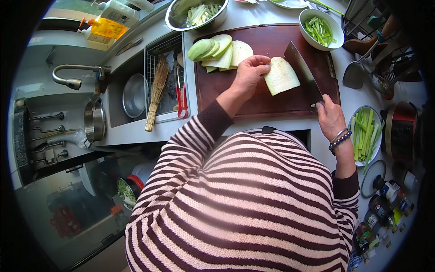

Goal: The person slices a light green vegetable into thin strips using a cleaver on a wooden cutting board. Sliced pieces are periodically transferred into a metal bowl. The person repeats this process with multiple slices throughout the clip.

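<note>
My left hand (249, 71) pinches the upper left edge of a pale green-white vegetable slice (281, 76), perhaps of radish or gourd. The slice is over the dark red-brown cutting board (231, 102); whether it touches the board I cannot tell. In my right hand (330, 115) is the handle of a cleaver (302, 68). Its blade slants up and left across the board's right side, apart from the slice. Several more slices (221, 52) lie overlapped at the board's upper left, beyond my left hand.
Behind the board stands a steel bowl (173, 17) of cut strips. A white bowl (307, 42) with green pieces overlaps the board's far right corner. An oval plate (378, 149) of green stalks lies right of my right hand. Left are a sink (115, 119), a straw brush (158, 88) and red-handled tongs (183, 98).
</note>
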Tool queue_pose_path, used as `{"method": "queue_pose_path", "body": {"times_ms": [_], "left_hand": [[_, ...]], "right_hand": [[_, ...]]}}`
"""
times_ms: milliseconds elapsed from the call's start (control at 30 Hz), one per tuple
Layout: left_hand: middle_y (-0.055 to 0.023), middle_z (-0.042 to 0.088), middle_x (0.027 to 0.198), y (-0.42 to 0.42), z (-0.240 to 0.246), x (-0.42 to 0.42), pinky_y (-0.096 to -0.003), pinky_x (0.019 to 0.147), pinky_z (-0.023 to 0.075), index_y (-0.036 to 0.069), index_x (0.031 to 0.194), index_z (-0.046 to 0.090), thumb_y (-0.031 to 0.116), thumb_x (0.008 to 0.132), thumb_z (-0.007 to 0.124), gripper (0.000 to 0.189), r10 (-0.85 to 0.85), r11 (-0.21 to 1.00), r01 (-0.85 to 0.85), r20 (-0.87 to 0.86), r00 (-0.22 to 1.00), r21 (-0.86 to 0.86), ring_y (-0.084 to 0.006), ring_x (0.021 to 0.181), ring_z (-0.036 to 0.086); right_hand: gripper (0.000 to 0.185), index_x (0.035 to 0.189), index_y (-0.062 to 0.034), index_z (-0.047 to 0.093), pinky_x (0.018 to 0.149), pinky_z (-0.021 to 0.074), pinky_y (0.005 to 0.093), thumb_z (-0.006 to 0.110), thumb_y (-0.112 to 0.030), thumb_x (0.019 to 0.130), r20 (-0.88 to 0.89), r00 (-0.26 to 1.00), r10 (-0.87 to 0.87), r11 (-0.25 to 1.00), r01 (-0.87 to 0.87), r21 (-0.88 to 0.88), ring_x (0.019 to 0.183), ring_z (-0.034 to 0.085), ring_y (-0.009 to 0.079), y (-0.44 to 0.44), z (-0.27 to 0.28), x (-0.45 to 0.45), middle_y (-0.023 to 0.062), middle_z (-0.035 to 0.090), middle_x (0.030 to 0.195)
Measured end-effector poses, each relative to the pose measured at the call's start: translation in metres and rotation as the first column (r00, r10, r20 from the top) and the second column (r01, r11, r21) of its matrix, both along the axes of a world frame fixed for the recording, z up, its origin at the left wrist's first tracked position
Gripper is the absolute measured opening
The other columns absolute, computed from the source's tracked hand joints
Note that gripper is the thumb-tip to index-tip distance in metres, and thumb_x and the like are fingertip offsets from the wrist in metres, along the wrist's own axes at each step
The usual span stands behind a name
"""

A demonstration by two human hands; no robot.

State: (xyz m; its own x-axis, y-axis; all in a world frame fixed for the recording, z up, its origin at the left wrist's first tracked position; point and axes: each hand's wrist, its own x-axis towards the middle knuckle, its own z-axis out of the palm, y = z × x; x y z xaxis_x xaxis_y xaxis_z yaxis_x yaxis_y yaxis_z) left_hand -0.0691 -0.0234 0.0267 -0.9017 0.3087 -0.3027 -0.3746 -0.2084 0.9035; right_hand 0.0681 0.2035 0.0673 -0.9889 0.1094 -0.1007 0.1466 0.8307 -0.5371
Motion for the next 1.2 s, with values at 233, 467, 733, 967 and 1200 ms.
{"method": "queue_pose_path", "body": {"times_ms": [233,467,733,967,1200], "left_hand": [[-0.0135,0.064,0.101,-0.002,-0.015,0.004,-0.0347,0.085,0.0511,0.004,0.097,0.066,-0.001,0.078,0.062,0.02,-0.463,0.653,-0.301,-0.68,0.569,-0.695,-0.0273,0.096,0.062],[-0.0139,0.061,0.11,0.013,-0.023,0.02,-0.0405,0.097,0.0449,0.005,0.099,0.066,0.0,0.072,0.063,0.027,-0.625,0.706,-0.255,-0.75,0.216,-0.661,-0.0333,0.111,0.055],[-0.0139,0.061,0.11,0.019,-0.023,0.018,-0.0439,0.099,0.0412,0.002,0.103,0.065,0.002,0.069,0.061,0.035,-0.623,0.722,-0.218,-0.754,0.208,-0.657,-0.0338,0.115,0.052],[-0.0129,0.061,0.109,0.021,-0.026,0.02,-0.0442,0.098,0.0411,0.003,0.101,0.064,0.004,0.068,0.062,0.033,-0.609,0.727,-0.229,-0.762,0.218,-0.647,-0.0325,0.115,0.052],[-0.0114,0.061,0.108,0.017,-0.029,0.019,-0.0436,0.097,0.0414,0.005,0.1,0.065,0.005,0.07,0.063,0.031,-0.598,0.737,-0.224,-0.77,0.221,-0.637,-0.0314,0.114,0.052]], "right_hand": [[0.017,0.101,-0.002,0.052,0.063,0.0477,0.0537,0.056,-0.016,0.092,-0.006,1.0,0.002,1.0,-0.001,0.02,0.072,0.062,0.0444,-0.005,0.002,0.002,0.0246,0.063,0.072],[0.012,0.099,-0.0047,0.049,0.059,0.0465,0.0534,0.054,-0.014,0.093,-0.044,0.998,0.04,0.995,-0.036,0.091,0.069,0.061,0.0432,-0.022,0.012,0.008,0.0222,0.062,0.07],[0.011,0.094,-0.0041,0.046,0.059,0.0471,0.0545,0.052,-0.013,0.093,0.0,0.999,0.05,0.98,-0.049,0.191,0.068,0.062,0.0428,-0.034,0.008,0.009,0.0221,0.062,0.069],[0.014,0.095,-0.0028,0.047,0.06,0.0479,0.0558,0.052,-0.015,0.093,0.03,0.998,0.047,0.982,-0.052,0.184,0.068,0.061,0.0455,-0.038,-0.005,-0.027,0.0252,0.061,0.068],[0.014,0.096,-0.0021,0.05,0.065,0.0504,0.054,0.05,-0.015,0.093,0.095,0.995,0.02,0.986,-0.036,0.166,0.074,0.064,0.0441,-0.033,0.005,-0.028,0.0252,0.064,0.074]]}}
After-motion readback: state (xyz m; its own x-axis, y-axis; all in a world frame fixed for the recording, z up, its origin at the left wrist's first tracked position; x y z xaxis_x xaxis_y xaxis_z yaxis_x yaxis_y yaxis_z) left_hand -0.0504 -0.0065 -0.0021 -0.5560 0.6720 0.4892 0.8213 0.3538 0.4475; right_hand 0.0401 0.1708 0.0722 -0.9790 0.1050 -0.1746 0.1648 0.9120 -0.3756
